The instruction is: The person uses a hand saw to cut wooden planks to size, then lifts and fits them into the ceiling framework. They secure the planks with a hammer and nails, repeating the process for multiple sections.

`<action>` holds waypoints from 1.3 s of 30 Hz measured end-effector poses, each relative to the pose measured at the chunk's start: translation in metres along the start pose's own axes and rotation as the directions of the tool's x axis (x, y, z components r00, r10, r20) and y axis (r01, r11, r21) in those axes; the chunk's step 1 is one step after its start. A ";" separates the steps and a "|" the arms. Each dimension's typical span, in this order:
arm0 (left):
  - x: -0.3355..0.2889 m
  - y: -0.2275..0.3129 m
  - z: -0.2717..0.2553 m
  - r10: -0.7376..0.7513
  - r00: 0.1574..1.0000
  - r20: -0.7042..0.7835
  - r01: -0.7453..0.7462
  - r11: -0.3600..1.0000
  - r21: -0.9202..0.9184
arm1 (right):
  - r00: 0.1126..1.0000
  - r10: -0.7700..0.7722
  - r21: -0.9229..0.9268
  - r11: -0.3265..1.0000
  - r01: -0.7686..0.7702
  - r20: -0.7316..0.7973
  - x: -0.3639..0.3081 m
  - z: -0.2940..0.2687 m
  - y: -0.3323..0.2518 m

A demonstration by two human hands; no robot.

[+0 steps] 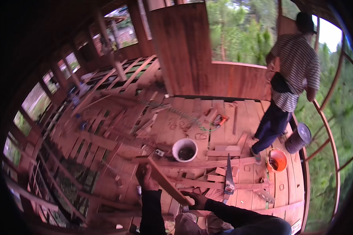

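Observation:
A reddish wooden board (163, 181) is held slantwise in front of my lap. My left hand (148, 179) grips it near its upper left end, fingers wrapped against its edge. At the lower right end my right hand (197, 200) is closed on the same board. Just to the right, a handsaw (229, 178) lies across planks and offcuts on the floor, its blade pointing away from me. Several short wood blocks (216, 178) lie beside it.
A white bucket (185, 150) stands ahead, an orange bucket (277, 160) and a dark drum (298, 138) at the right. An orange power tool (221, 120) lies farther off. A person in a striped shirt (292, 66) stands at the open right edge. Floor gaps (86, 150) show at left.

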State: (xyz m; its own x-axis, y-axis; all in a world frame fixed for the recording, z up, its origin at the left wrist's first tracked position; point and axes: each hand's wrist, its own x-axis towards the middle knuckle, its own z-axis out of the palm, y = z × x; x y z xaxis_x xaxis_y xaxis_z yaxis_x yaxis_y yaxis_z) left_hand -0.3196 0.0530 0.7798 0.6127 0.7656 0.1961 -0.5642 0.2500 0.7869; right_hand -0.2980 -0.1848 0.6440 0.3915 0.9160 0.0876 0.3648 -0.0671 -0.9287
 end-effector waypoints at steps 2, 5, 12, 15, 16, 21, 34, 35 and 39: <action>-0.009 0.035 0.028 -0.009 0.997 -0.072 0.006 0.999 -0.043 | 0.994 0.104 0.052 0.993 -0.106 0.041 -0.008 0.005 -0.024; -0.028 0.078 0.057 -0.031 0.986 -0.164 0.015 0.995 -0.098 | 0.964 0.219 0.219 0.944 -0.248 0.152 -0.027 0.019 -0.023; -0.068 0.134 0.068 0.061 0.986 -0.152 -0.065 0.998 -0.025 | 0.976 0.156 0.323 0.925 -0.199 0.155 -0.038 0.017 -0.081; -0.078 0.146 0.062 0.106 0.986 -0.132 -0.098 0.993 0.063 | 0.950 0.212 0.344 0.895 -0.283 0.229 -0.033 0.016 -0.085; -0.083 0.152 0.048 0.124 0.983 -0.132 -0.109 0.987 0.115 | 0.938 0.197 0.373 0.879 -0.298 0.285 -0.027 0.018 -0.102; -0.094 0.188 0.049 0.153 0.970 -0.189 -0.119 0.977 0.178 | 0.913 0.149 0.307 0.911 -0.276 0.379 -0.006 0.014 -0.140; -0.174 0.264 -0.107 0.192 0.861 -0.471 0.084 0.860 0.504 | 0.958 0.000 0.778 0.583 -0.232 0.286 0.090 0.101 -0.172; -0.186 0.272 -0.125 0.195 0.845 -0.498 0.102 0.855 0.509 | 0.955 0.008 0.764 0.598 -0.243 0.297 0.098 0.105 -0.189; -0.211 0.311 -0.143 0.292 0.790 -0.539 0.080 0.823 0.562 | 0.932 -0.077 0.821 0.502 -0.271 0.355 0.135 0.134 -0.214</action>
State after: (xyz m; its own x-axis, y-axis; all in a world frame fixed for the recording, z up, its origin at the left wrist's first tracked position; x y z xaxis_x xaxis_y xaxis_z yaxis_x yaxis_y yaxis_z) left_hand -0.7040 0.0542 0.8995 0.0209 0.9974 0.0688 -0.1039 -0.0662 0.9924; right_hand -0.4365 0.0058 0.8063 0.0364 0.9990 0.0254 -0.6164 0.0425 -0.7863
